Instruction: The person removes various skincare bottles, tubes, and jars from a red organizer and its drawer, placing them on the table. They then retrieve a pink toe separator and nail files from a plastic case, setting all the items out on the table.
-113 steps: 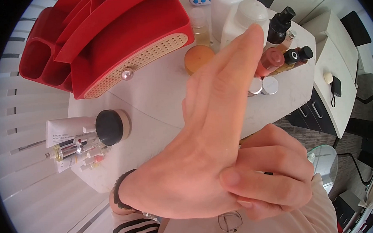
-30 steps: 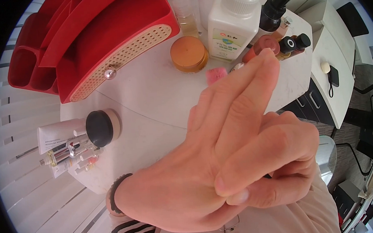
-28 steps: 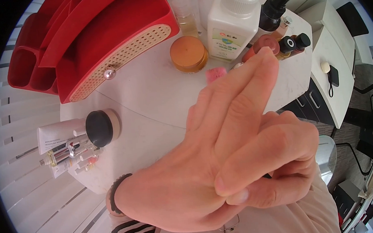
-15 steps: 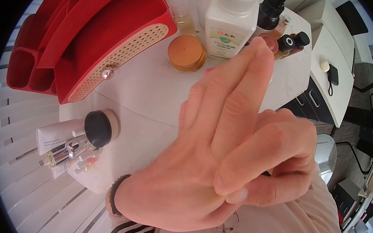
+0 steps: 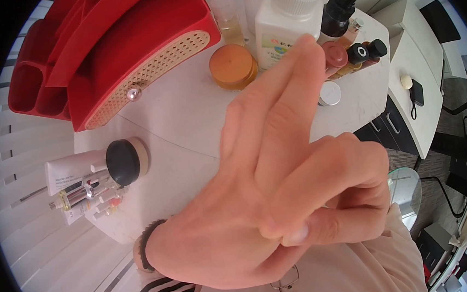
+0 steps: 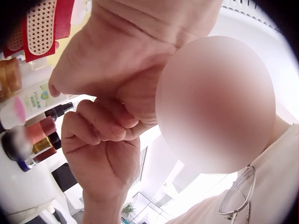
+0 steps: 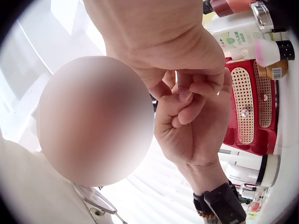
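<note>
My left hand (image 5: 261,155) is raised over the white table (image 5: 188,127), its fingers straight and together, pointing up and to the right. A dark bracelet (image 5: 144,246) sits on its wrist. My right hand (image 5: 346,186) comes in from the right with curled fingers. Its forefinger lies across the back of the left hand near the thumb. In the right wrist view the right hand (image 7: 187,93) presses its curled fingertips into the left hand's (image 7: 196,140) palm. The left wrist view shows the left hand (image 6: 126,51) above the right hand (image 6: 103,154). Neither hand holds an object.
A red organiser (image 5: 126,39) stands at the back left. An orange-lidded jar (image 5: 232,65), a white bottle (image 5: 284,21), a black spray bottle (image 5: 340,8) and small bottles (image 5: 355,54) crowd the back. A black-lidded jar (image 5: 126,161) and tubes (image 5: 74,172) lie at the left edge.
The left hand's fingertips have swung a little left and up, now covering the pink item by the white bottle. The right hand's forefinger has slid slightly along the left hand.
</note>
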Tool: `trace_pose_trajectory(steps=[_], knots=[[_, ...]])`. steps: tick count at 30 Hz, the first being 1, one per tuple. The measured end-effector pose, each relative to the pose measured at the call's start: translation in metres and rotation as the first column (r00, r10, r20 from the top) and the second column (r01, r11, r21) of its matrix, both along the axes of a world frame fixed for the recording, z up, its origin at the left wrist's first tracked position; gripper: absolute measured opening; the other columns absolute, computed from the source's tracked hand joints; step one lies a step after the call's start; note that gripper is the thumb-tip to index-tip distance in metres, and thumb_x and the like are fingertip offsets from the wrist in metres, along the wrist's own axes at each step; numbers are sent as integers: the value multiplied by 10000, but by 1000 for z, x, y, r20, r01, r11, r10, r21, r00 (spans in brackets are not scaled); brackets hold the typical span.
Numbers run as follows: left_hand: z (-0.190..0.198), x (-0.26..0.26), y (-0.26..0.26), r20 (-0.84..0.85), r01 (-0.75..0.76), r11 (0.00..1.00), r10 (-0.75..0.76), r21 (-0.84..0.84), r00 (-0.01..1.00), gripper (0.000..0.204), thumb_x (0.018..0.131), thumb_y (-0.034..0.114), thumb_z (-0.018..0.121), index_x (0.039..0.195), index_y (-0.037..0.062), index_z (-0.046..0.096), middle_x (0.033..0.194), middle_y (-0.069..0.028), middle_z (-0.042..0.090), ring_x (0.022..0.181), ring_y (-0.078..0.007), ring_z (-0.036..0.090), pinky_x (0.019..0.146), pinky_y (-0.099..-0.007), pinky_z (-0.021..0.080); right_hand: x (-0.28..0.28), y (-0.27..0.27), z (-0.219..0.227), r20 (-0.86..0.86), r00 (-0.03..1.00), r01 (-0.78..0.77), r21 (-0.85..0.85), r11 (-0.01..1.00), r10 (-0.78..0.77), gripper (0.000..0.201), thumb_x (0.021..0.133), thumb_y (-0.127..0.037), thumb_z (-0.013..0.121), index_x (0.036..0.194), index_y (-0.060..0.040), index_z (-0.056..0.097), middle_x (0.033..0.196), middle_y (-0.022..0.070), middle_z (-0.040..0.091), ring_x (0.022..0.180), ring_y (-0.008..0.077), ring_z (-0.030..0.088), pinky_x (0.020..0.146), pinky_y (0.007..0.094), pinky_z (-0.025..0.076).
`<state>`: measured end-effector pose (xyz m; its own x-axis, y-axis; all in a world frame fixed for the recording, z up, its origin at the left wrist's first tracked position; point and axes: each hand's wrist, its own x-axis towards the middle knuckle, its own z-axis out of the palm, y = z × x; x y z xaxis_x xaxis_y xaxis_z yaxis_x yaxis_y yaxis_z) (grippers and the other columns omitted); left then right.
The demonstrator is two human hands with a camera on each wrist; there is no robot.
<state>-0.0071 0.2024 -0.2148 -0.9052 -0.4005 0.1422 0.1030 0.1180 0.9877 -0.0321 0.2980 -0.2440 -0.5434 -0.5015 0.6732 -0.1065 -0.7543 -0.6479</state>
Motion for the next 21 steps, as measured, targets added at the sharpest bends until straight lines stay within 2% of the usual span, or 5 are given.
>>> trace_pose_trajectory(steps=[6,14,15,18,21], knots=[[12,1,-27,80,-13,999,17,-48,997,839,940,534,613,1621,170,285,1630,-102,388,1443,-291,426,1081,-442,349,21,17,24,204,979,-79,237,968,30,433,750,230,662,1164,159,560,1062,294,699,918,284,725,821,328,521],[9,-5,-35,223,-111,994,106,10,969,805,960,592,589,1611,189,337,1611,-73,437,1434,-255,436,1083,-443,344,24,0,19,200,979,-44,80,996,27,372,770,237,623,1129,188,538,990,321,673,855,293,709,784,347,519],[-14,-23,-37,232,-60,980,104,-190,967,719,956,532,580,1555,186,385,1578,-76,466,1404,-248,459,1064,-441,365,24,-1,19,199,980,-40,62,997,27,363,773,238,618,1123,192,535,979,325,669,846,294,707,779,350,518],[-86,-111,-69,260,111,701,109,-704,959,481,943,355,554,1389,175,531,1481,-84,554,1314,-227,527,1005,-436,428,24,0,19,198,980,-29,9,1000,26,338,781,241,601,1108,204,525,948,337,658,818,298,701,763,358,517],[-170,-302,-72,281,259,165,126,-952,951,327,930,177,528,1222,165,676,1384,-92,642,1225,-206,595,946,-431,491,28,3,20,241,970,-32,32,999,23,303,808,221,610,1105,209,550,965,339,660,816,300,698,768,364,521]])
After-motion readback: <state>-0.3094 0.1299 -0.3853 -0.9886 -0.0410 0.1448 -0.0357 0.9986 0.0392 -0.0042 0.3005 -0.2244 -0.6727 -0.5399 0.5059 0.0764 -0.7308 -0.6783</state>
